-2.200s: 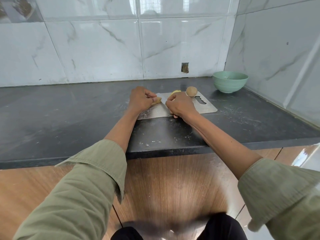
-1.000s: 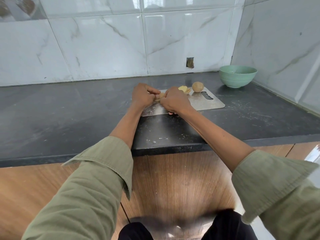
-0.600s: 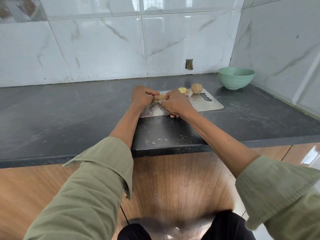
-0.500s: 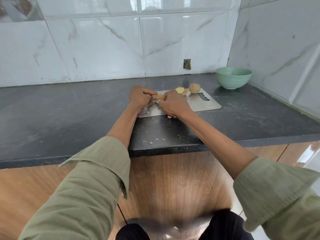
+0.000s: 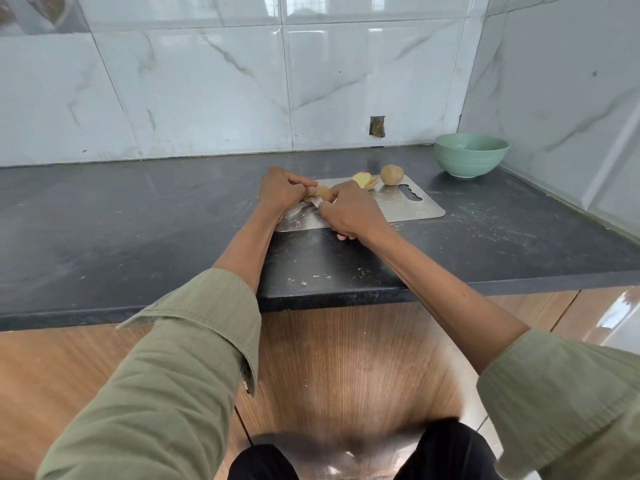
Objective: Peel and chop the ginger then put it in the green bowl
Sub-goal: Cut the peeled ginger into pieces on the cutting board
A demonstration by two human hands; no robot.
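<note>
Gripping a piece of ginger [image 5: 320, 192] against a steel cutting board [image 5: 408, 209], the left hand [image 5: 282, 192] curls its fingers round the root while the right hand [image 5: 349, 211] closes on a knife [image 5: 317, 202], only a sliver of blade showing between the two fists. That piece lies directly between the hands, touching the left and just beyond the right thumb, its long axis running roughly left to right across the board; the blade appears to meet it crosswise. Much of it is hidden by the fingers, but the visible part looks tan and knobbly, with a paler face toward the knife. Pale yellow slices [image 5: 363, 180] sit just behind the right hand, and a rounder, brown-skinned lump [image 5: 392, 174] rests farther along the board near its handle slot. Off the board's far right corner stands the green bowl [image 5: 471, 157] on the dark counter [image 5: 138, 220], nearer the right hand, its contents too dim to judge. Chopping appears under way, the transfer not yet begun.
</note>
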